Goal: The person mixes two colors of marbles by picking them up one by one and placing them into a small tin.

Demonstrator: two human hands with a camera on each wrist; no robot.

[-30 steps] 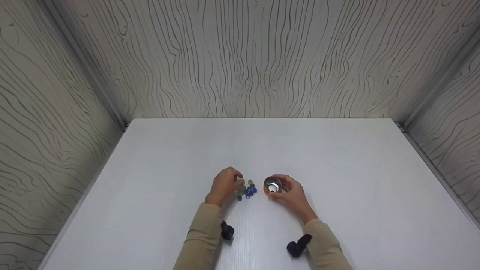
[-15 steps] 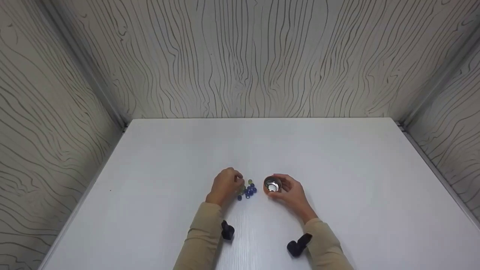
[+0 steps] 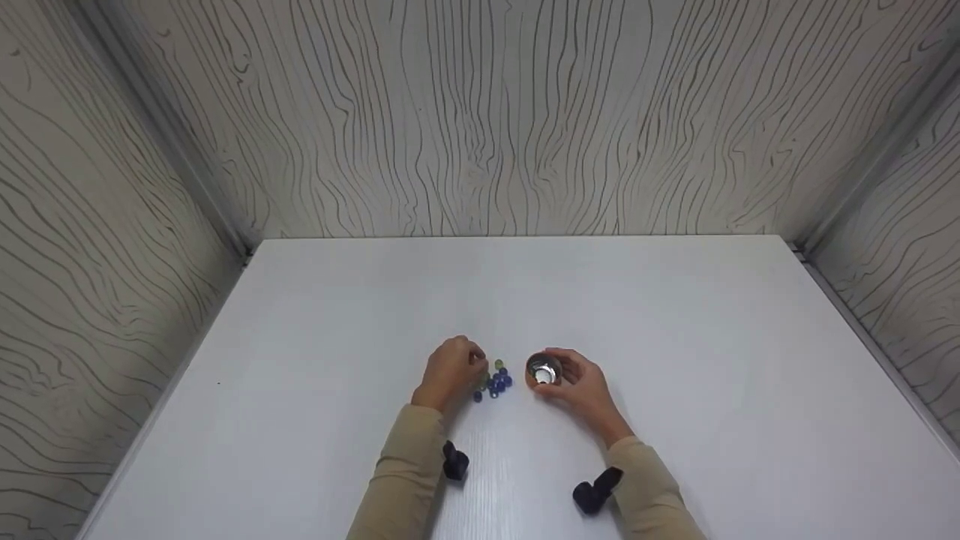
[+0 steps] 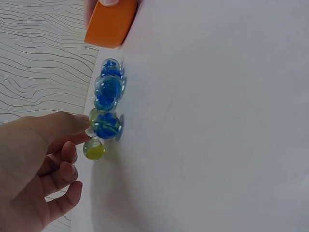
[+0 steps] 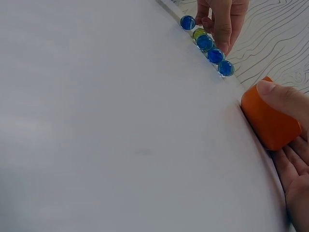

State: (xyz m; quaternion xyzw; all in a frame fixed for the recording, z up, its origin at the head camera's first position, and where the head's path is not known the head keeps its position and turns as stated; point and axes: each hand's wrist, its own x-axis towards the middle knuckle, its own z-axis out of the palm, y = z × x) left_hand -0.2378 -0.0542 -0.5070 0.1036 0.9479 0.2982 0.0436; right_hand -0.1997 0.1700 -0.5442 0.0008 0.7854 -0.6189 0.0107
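My left hand (image 3: 450, 371) is at the left edge of a loose cluster of glass marbles (image 3: 501, 381), blue and yellow-green. In the left wrist view its thumb and forefinger pinch at a yellow-green marble (image 4: 92, 116), partly hidden behind a blue marble (image 4: 106, 126); the other fingers curl loosely. Another yellow-green marble (image 4: 94, 150) lies close by. To the right of the cluster, my right hand (image 3: 585, 386) grips a small orange cup (image 5: 270, 121) between thumb and fingers. The cup's mouth faces up and its inside is shiny metal.
The marbles and the cup are on a white table (image 3: 337, 300). Wood-grain patterned panels (image 3: 480, 120) rise behind the table and along both sides. Black wrist cameras (image 3: 455, 461) sit on both sleeves.
My left thumb and forefinger have closed together at the marbles. The right hand and the cup stay about where they were.
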